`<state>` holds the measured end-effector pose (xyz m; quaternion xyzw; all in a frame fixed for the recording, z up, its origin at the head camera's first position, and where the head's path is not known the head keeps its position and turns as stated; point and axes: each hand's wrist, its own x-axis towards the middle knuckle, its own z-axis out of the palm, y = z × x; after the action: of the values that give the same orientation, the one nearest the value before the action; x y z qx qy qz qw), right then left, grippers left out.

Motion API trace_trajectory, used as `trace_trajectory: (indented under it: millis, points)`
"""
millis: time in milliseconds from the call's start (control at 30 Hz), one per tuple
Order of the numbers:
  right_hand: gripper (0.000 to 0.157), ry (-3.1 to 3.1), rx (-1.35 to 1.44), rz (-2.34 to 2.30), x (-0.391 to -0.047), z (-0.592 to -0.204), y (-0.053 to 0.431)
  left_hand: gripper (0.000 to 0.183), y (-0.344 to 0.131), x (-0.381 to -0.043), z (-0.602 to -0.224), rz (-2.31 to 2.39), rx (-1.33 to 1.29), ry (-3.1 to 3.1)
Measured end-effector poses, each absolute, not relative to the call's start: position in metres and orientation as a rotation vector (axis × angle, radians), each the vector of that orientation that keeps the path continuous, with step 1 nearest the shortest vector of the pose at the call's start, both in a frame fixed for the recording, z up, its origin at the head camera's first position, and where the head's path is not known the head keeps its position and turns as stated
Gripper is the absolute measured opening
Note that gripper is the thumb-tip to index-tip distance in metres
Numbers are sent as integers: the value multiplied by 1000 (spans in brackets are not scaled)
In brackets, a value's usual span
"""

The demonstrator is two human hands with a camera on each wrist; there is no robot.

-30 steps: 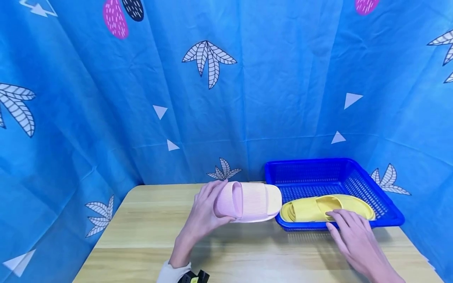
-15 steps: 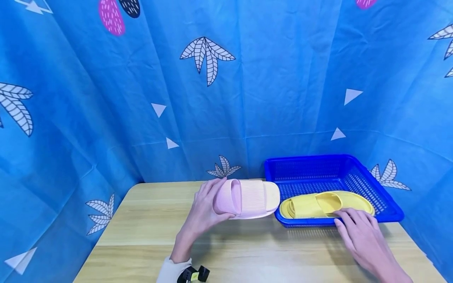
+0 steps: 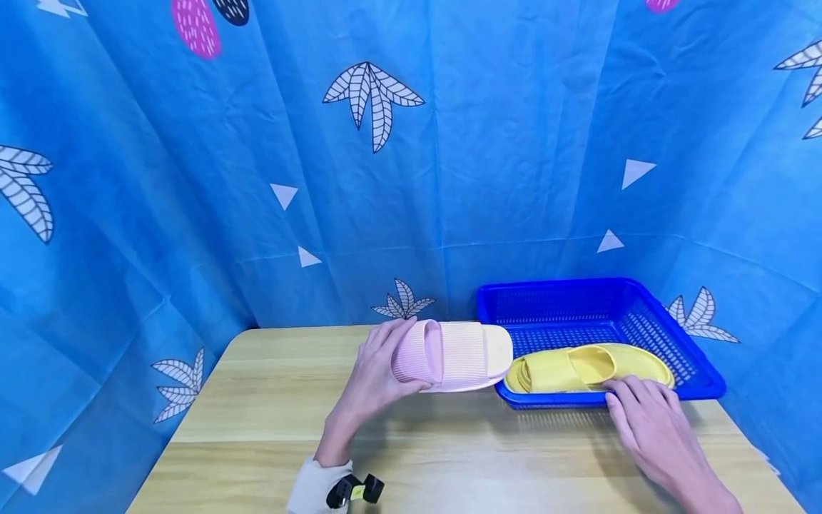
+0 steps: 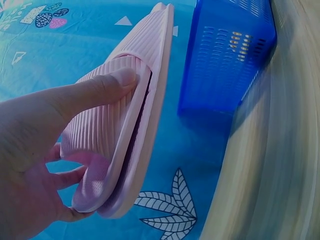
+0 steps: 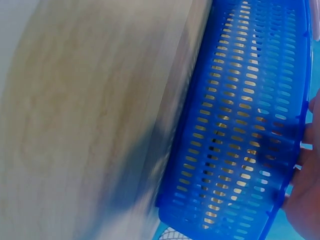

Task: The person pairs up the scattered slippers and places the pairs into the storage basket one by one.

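A pair of pink ribbed slippers, nested one into the other, is held in my left hand just left of the basket. In the left wrist view the thumb presses on one ribbed strap, with the other fingers behind. The slippers' far end overlaps the basket's left corner in the head view. Yellow slippers lie along the front side inside the blue plastic basket. My right hand reaches over the basket's front rim, its fingers loosely bent and fingertips at the yellow slippers. In the right wrist view the rim partly hides those fingers.
The perforated basket stands at the back right of the light wooden table. Behind the table hangs a blue patterned curtain. A black device is strapped to the left wrist.
My right hand has shifted slightly right along the basket's front rim. My left hand keeps its hold on the pink slippers, nearly still. The whole head view has tilted slightly.
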<state>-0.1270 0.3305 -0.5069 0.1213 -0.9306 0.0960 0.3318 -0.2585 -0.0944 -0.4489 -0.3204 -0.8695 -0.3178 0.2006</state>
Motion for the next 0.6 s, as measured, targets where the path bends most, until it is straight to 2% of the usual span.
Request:
trace_trajectory:
  millis: [600]
  points:
    - [10,-2396,312,252,-130,-513,331,104,-63,-272,-438,-948,-920,-2393]
